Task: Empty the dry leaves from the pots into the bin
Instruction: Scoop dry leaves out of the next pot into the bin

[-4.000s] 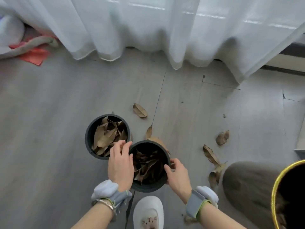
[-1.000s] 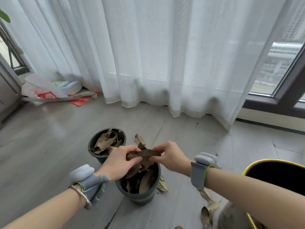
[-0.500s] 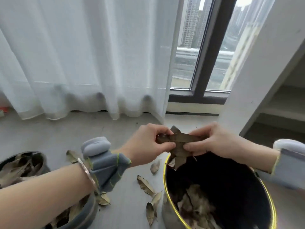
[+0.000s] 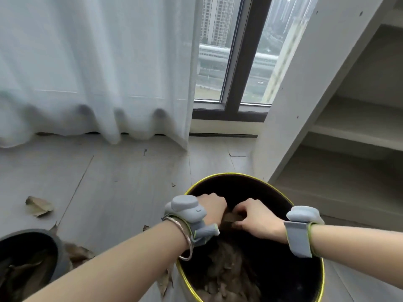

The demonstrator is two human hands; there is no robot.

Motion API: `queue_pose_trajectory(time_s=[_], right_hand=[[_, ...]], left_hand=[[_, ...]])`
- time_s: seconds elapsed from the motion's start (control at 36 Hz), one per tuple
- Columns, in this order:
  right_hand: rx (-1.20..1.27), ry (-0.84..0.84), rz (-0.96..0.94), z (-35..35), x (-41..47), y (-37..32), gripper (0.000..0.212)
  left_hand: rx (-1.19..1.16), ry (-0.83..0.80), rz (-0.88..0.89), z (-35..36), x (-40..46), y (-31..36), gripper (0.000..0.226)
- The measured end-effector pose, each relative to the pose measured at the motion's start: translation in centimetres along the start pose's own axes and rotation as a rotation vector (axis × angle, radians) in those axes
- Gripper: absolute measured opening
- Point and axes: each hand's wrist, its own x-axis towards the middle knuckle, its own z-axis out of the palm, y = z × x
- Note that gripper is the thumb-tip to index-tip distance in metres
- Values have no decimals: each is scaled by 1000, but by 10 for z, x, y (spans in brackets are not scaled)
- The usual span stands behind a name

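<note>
A black bin with a yellow rim stands at the lower middle, with brown dry leaves piled inside. My left hand and my right hand are both down inside the bin's mouth, fingers closed together on a bunch of dry leaves held between them. A dark grey pot with dry leaves in it sits at the lower left edge, partly cut off by the frame.
Loose dry leaves lie on the grey floor to the left and around the pot. A white curtain hangs behind, a window beside it. Grey shelving rises at the right, close to the bin.
Both hands have carried the bunch of leaves from the pot over to the bin and lowered it below the rim. My view has turned right and tilted down.
</note>
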Motion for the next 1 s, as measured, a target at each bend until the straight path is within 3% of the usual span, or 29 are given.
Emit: queue_pose_trajectory(time_s=[0.19,0.39,0.56,0.61,0.72,0.86,0.94,1.0], right_hand=[[-67,-54,-6,-4,22,3,45],[-163,-127,-104,-12,51,-18,41],[-237,-151,-208,-25,73,-57,34],[-216,-123,-249,-30,75,-75,31],[-93,-8,-334,-35,73,-119,22],[149,49,-446,-25,59,-190,14],[170,87,-492,-6,48,-229,14],[109,114,-491,11,40,-250,16]], left_hand=[[150,-150,66,-6,2,-17,23],[167,-144,-34,-21,12,-59,5],[86,-139,-132,-34,9,-114,11],[-12,-159,-142,-46,-2,-125,29],[-281,-24,-49,-66,-38,-143,32],[-805,354,-94,-61,-97,-184,13],[-877,484,-237,-48,-134,-210,10],[-811,444,-309,-35,-156,-227,10]])
